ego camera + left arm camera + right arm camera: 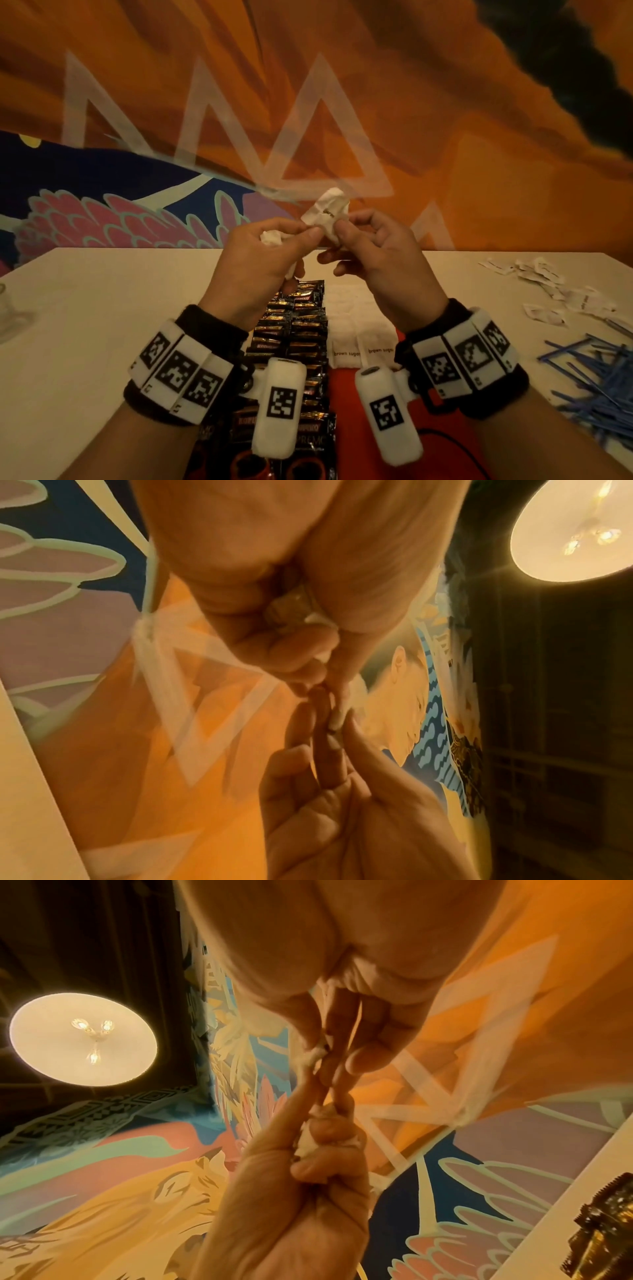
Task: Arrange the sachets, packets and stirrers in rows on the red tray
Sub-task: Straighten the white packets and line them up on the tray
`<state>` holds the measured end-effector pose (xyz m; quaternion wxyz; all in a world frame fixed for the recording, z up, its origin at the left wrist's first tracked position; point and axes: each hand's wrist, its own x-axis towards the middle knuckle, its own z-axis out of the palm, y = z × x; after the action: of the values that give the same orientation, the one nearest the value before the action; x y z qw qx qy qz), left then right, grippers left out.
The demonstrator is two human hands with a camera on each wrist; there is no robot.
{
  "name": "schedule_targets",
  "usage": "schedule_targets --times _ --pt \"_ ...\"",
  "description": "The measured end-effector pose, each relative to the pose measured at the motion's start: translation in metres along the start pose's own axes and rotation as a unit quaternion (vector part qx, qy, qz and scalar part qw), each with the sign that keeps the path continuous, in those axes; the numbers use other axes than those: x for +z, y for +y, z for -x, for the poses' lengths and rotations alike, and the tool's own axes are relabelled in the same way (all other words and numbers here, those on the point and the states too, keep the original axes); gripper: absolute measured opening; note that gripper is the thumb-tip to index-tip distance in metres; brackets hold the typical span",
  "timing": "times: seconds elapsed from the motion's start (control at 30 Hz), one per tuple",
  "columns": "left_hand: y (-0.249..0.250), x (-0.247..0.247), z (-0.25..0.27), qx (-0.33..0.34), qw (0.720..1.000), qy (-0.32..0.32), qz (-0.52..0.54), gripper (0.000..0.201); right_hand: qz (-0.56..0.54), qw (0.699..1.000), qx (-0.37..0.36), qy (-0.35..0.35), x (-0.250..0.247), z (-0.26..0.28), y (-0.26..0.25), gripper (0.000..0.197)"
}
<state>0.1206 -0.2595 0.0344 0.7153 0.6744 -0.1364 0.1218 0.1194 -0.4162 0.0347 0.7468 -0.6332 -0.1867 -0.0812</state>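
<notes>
Both hands are raised above the table, pinching one crumpled white sachet [327,212] between them. My left hand [270,253] pinches its left end and also clutches more white sachets [271,237] in its curled fingers. My right hand [370,246] pinches the right end with thumb and forefinger. In the right wrist view the white paper [316,1053] shows between the fingertips. Below the hands, the red tray [356,414] carries a row of dark coffee packets [301,329] and a row of white brown-sugar sachets [359,329].
Loose white sachets [548,287] lie scattered on the white table [102,308] at the far right. A heap of blue stirrers [596,380] lies nearer at the right. A glass object [7,308] sits at the left edge. A painted wall stands behind the table.
</notes>
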Motion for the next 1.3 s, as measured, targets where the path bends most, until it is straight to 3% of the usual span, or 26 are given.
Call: schedule_targets --times 0.2,0.33,0.4,0.53,0.6,0.73,0.87,1.03,1.13,1.3 --pt "0.000 -0.003 -0.003 0.013 1.000 0.027 0.003 0.003 0.054 0.998 0.009 -0.037 -0.005 0.000 0.004 0.006" --pt "0.003 0.001 0.002 0.040 0.999 0.000 -0.022 0.030 0.070 0.996 0.006 -0.053 -0.006 -0.001 0.007 0.008" --pt "0.003 0.002 0.002 0.045 0.998 0.007 -0.032 0.033 0.089 0.994 0.004 -0.060 -0.008 0.000 0.006 0.010" --pt "0.001 0.002 0.001 0.034 0.999 0.025 -0.022 0.033 0.190 0.981 -0.021 -0.044 -0.009 0.002 0.009 0.058" --pt "-0.001 0.004 0.001 0.018 1.000 0.021 -0.006 0.037 0.218 0.974 -0.054 -0.023 -0.007 0.003 0.012 0.066" --pt "0.000 0.004 0.002 -0.013 0.998 0.003 0.061 0.036 0.170 0.982 -0.085 0.008 -0.003 0.002 0.012 0.041" --pt "0.002 0.001 0.001 -0.040 0.995 -0.022 0.089 0.030 0.062 0.997 -0.039 0.019 -0.005 0.000 0.006 0.012" --pt "-0.001 0.003 0.001 -0.047 0.994 -0.030 0.089 0.027 -0.024 1.000 -0.002 0.003 -0.003 0.001 0.005 0.021" --pt "-0.002 0.003 0.002 -0.045 0.995 -0.042 0.074 0.034 -0.053 0.998 0.014 0.003 -0.006 0.000 0.005 0.011" --pt "-0.003 0.005 0.003 -0.034 0.997 -0.054 0.039 0.043 -0.133 0.986 0.094 0.019 -0.006 -0.002 0.004 0.030"
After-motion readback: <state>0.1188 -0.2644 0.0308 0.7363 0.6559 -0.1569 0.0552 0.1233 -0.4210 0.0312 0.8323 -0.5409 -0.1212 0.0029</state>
